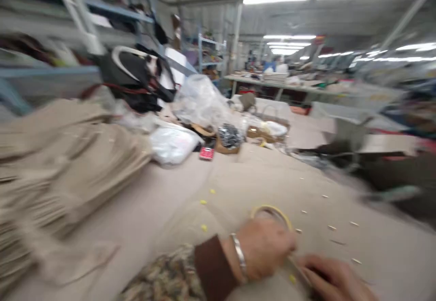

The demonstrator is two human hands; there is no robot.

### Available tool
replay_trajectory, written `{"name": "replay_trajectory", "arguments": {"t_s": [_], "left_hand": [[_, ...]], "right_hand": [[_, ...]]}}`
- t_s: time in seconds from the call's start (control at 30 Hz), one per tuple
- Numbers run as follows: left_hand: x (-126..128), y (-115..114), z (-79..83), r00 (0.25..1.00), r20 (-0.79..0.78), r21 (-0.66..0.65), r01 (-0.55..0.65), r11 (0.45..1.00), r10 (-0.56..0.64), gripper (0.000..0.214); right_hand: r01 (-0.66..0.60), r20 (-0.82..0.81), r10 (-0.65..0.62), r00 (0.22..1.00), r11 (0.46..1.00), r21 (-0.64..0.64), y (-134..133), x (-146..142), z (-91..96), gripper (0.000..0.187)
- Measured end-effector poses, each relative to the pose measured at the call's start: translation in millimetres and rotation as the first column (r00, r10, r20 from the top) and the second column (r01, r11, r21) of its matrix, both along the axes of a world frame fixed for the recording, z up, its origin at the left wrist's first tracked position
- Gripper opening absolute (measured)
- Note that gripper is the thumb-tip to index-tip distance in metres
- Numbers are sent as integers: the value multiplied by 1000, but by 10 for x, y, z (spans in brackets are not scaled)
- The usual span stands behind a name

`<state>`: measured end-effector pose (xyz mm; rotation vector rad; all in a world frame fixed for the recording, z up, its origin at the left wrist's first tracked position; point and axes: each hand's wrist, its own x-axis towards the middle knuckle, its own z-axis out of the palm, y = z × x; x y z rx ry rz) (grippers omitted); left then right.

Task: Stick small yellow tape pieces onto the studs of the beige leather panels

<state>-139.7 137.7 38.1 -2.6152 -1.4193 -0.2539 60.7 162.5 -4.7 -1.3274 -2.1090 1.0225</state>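
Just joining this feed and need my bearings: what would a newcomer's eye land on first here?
A tall stack of beige fabric pieces fills the left side of the table. At bottom centre, the left hand, wearing a silver bangle, is at a yellow ring, with the right hand at lower right. Farther back, upper left, sits a black bag.

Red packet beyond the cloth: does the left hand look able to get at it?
Probably yes, though it is a long reach. The left hand has only the beige cloth and a few yellow bits between it and the red packet. Nothing tall stands in the way.
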Motion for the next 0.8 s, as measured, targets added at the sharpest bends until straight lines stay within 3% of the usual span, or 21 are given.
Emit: {"name": "replay_trajectory", "arguments": {"t_s": [0.07,0.13,0.2,0.3,0.47,0.67,0.8], "left_hand": [[263,147,-71,928,314,-38,222,974,-200,14],[340,234,-142,811,533,-36,306,951,-241,15],[323,264,-193,747,622,-1,300,954,-235,18],[287,245,-221,719,651,71,259,963,-242,19],[320,232,-240,795,570,37,227,973,-208,37],[346,207,-251,848,505,-23,200,979,-161,33],[357,175,-261,870,463,-24,204,979,-170,29]], "right_hand": [[-113,57,134,989,954,-279,-90,340,192,26],[-98,53,125,991,931,-352,-94,449,295,27],[42,74,-30,997,984,-175,-49,443,327,26],[194,-41,-190,981,974,120,-7,370,323,19],[97,-163,-38,986,922,375,-45,257,324,17],[37,-101,20,995,848,529,-33,193,270,19],[15,-59,31,998,757,653,-35,174,191,20]]}}
